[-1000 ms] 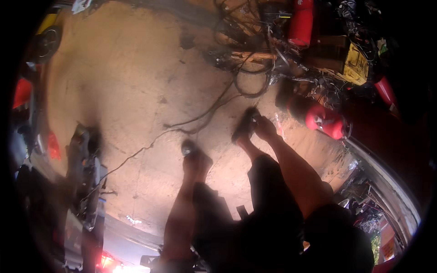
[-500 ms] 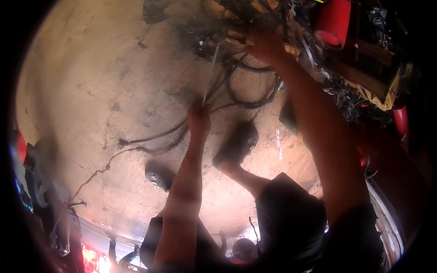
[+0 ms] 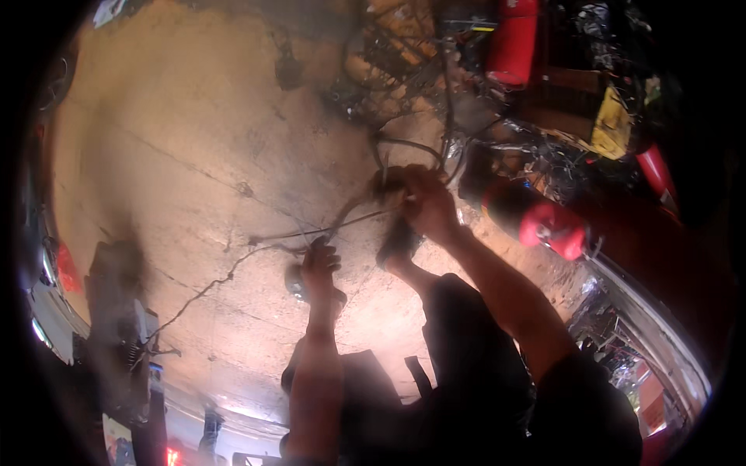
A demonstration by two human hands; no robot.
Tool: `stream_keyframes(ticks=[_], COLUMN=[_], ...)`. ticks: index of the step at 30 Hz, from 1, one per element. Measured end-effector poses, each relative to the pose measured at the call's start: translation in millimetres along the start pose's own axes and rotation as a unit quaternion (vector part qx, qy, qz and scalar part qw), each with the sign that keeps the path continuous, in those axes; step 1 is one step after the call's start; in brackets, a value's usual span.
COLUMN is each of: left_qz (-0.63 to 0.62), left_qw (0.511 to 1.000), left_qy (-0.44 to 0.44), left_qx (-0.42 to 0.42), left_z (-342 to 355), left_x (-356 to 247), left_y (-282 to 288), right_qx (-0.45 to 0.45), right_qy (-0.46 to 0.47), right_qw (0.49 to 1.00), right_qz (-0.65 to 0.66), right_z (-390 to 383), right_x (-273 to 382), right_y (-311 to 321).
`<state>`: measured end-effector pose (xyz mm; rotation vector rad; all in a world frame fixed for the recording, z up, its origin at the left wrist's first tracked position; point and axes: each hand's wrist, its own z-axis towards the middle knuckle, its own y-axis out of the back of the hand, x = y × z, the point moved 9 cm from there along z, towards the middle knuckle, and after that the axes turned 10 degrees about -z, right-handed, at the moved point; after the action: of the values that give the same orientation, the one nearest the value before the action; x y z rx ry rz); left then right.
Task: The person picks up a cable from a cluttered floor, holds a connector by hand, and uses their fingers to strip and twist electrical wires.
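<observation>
Low over the floor, my left hand point(image 3: 319, 273) is closed, its fingers curled round a thin pale rod point(image 3: 306, 233) that shows only faintly above them. To its right and farther off, my right hand point(image 3: 430, 205) is closed at a dark, blurred object point(image 3: 386, 184), whose kind I cannot make out. Dark cable point(image 3: 289, 234) runs across the floor between and past both hands. More cable point(image 3: 416, 144) loops beyond the right hand. My dark shoe point(image 3: 400, 239) stands just below the right hand, partly hidden.
Dirty concrete floor point(image 3: 179, 155) spreads to the left. At the far right lie a red cylinder point(image 3: 513, 46), tangled scrap point(image 3: 536, 159) and a yellow piece point(image 3: 612, 128). A red and black object point(image 3: 552, 229) lies right of my right arm. Dark equipment point(image 3: 116, 311) stands at the left.
My right hand has come back toward me from the clutter at the far side. My left hand has moved slightly nearer and lower. The whole view has shifted.
</observation>
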<state>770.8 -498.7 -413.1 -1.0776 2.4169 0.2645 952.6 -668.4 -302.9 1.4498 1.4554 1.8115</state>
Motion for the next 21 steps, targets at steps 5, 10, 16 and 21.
stream_keyframes(ticks=[5,10,16,21], left_qz=[0.014,0.054,-0.05,-0.088], left_qw=[0.999,0.96,0.951,0.922], left_qy=[0.0,-0.243,-0.274,-0.333], left_qx=[0.038,0.131,0.136,0.174], left_z=[-147,-274,-416,-484], left_x=[-111,-224,-297,-342], left_y=[-11,-4,56,74], right_qx=[0.061,0.047,0.154,-0.128], right_qy=[0.038,-0.057,0.186,0.231], right_qw=[0.991,0.892,0.968,0.947], right_qz=[0.116,0.446,0.072,0.182], right_z=[-9,-56,-102,-140], right_x=[149,257,395,456], right_y=[111,205,291,392])
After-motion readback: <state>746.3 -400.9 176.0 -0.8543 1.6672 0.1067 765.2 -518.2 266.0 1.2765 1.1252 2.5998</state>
